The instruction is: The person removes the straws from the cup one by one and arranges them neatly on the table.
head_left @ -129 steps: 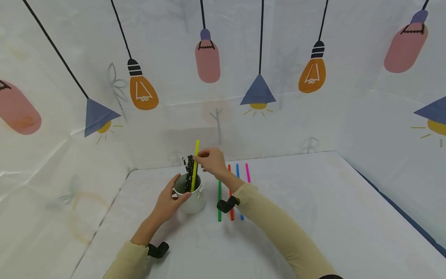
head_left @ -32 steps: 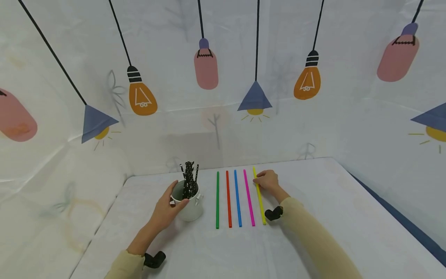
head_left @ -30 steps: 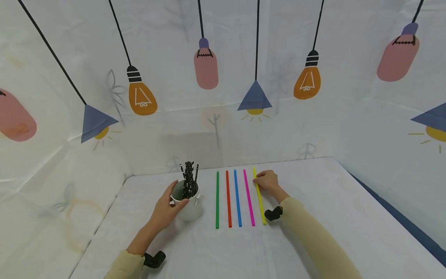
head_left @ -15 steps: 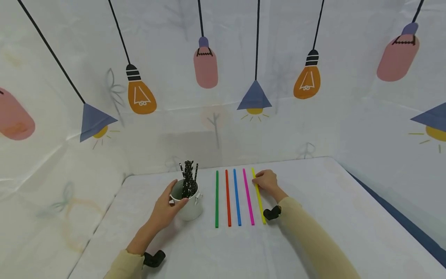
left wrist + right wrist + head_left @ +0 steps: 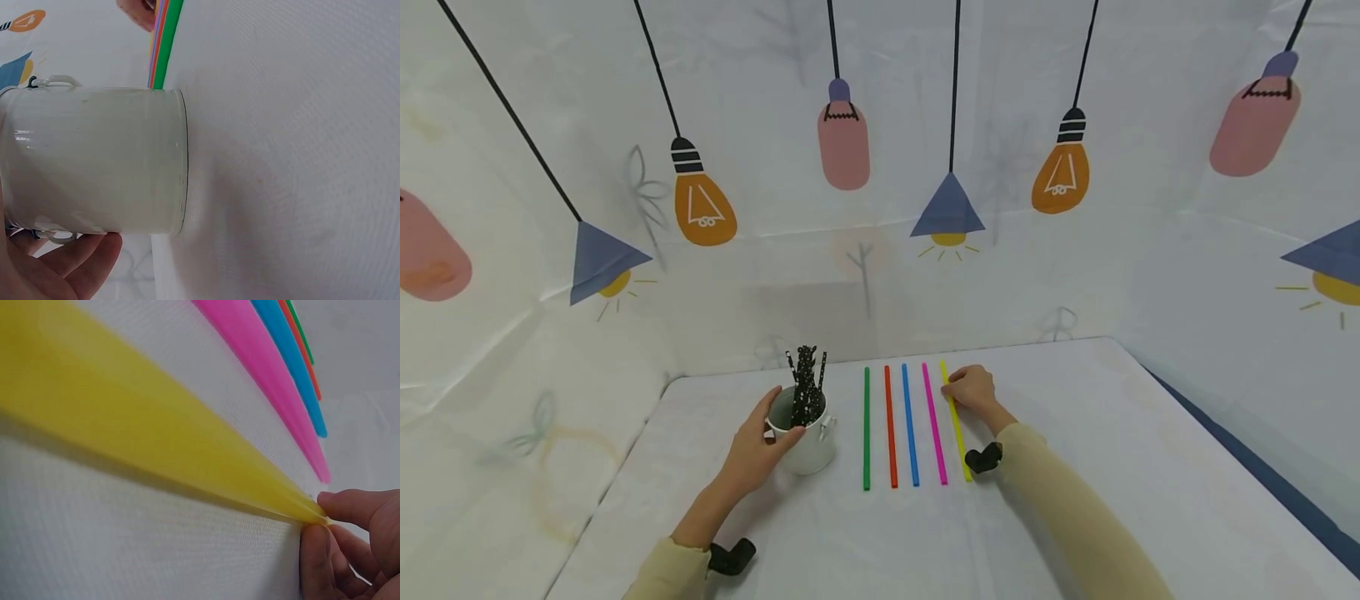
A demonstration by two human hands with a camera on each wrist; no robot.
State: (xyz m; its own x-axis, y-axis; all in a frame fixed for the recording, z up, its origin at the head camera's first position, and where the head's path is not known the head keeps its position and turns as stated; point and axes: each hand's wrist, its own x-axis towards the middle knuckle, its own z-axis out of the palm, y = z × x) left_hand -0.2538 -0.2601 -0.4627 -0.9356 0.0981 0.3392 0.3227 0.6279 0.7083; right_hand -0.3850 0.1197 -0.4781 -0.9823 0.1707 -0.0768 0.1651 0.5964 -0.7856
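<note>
In the head view my left hand [image 5: 752,458] grips a small white metal pail [image 5: 808,454], thumb on the near side and fingers round the far rim. Several black straws with white spots [image 5: 807,392] stand in the pail. My right hand [image 5: 973,390] pinches the upper part of a yellow straw [image 5: 958,433] that lies on the table, as the right wrist view shows with the same yellow straw [image 5: 156,425] between thumb and fingertips. Left of it, roughly parallel, lie a pink straw [image 5: 935,425], a blue straw [image 5: 910,425], a red straw [image 5: 891,429] and a green straw [image 5: 867,429].
A white cloth covers the table [image 5: 850,542]. Behind it hangs a white sheet [image 5: 887,108] printed with lamps and bulbs. At the right, the table edge [image 5: 1247,458] borders a dark blue strip. Each wrist carries a black camera mount [image 5: 732,557].
Earlier, my right hand held the yellow straw upright at the pail. It has since moved right and laid the straw beside the pink one. In the last second almost nothing moves; the left hand stays.
</note>
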